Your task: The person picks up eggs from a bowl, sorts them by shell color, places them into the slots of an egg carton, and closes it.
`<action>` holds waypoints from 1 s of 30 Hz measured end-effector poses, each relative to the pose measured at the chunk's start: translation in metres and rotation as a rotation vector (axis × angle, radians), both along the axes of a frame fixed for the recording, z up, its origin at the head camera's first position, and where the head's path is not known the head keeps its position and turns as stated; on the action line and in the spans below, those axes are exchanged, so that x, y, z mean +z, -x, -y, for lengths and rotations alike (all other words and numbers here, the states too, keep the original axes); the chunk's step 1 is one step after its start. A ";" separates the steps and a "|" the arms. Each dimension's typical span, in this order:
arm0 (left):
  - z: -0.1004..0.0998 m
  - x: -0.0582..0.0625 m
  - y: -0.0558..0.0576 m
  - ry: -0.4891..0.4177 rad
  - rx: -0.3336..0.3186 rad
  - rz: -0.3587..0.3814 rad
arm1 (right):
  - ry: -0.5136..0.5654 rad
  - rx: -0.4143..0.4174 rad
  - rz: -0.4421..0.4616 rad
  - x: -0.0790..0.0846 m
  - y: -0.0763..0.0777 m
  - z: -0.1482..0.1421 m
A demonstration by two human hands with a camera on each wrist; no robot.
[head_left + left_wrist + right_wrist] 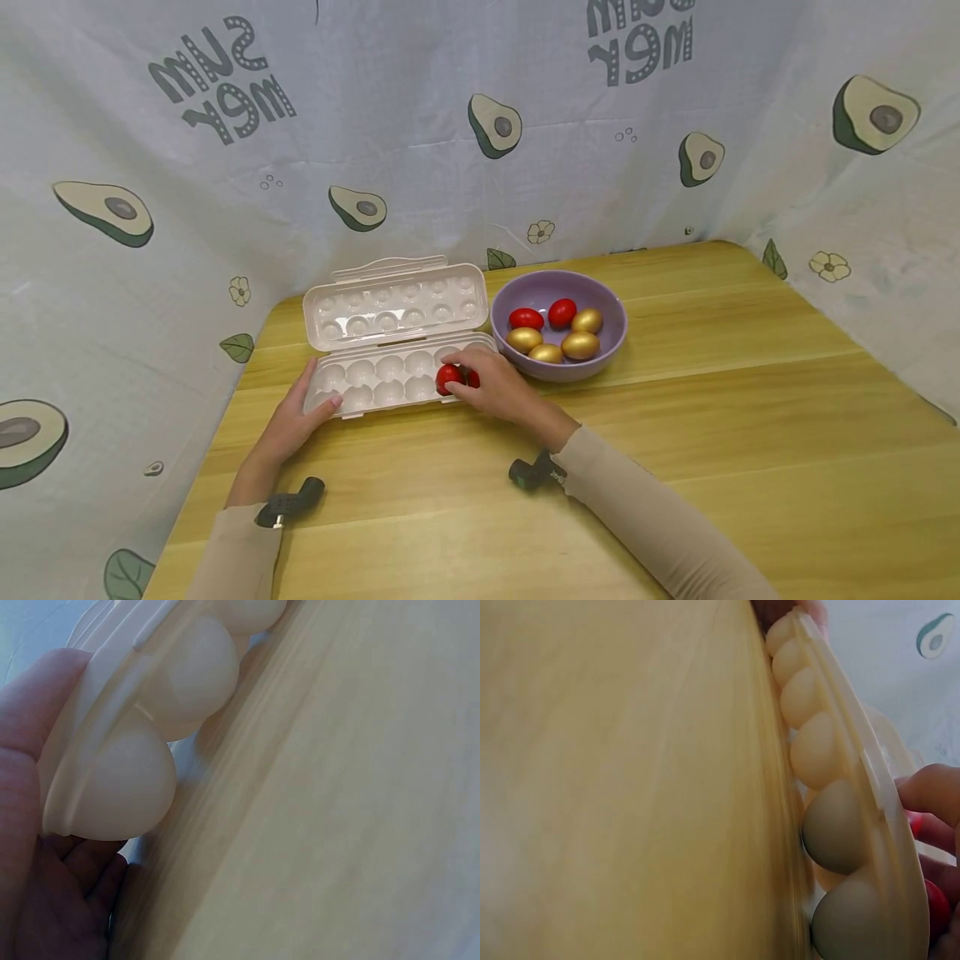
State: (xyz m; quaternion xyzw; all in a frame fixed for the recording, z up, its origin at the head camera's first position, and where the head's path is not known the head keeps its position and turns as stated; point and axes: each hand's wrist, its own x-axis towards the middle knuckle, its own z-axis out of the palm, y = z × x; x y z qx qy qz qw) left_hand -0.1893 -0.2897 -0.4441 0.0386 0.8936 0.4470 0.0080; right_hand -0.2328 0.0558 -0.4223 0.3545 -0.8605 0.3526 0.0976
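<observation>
A cream plastic egg carton (375, 385) stands with its lid raised at the back and two rows of round hollows in its base. My left hand (294, 417) holds the carton's left end, its thumb over the front rim and its fingers low beside the end hollow, as the left wrist view shows. My right hand (493, 385) pinches a red egg (448, 379) between thumb and fingers at the front row, second hollow from the right. Another red egg (936, 909) sits in the right end hollow, partly hidden behind that hand.
A purple bowl (611, 342) touches or nearly touches the carton's right side. In it lie two red eggs (562, 313) and several gold eggs (581, 345). Everything rests on a wooden table (712, 400), with an avocado-print curtain (427, 125) behind and at both sides.
</observation>
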 end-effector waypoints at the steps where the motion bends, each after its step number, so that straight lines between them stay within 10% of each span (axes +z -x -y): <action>1: 0.000 0.000 0.000 -0.001 0.000 0.002 | 0.000 0.003 0.000 0.000 0.000 0.000; 30: 0.000 -0.001 0.001 0.008 0.014 0.009 | 0.204 -0.004 0.058 0.024 0.003 -0.010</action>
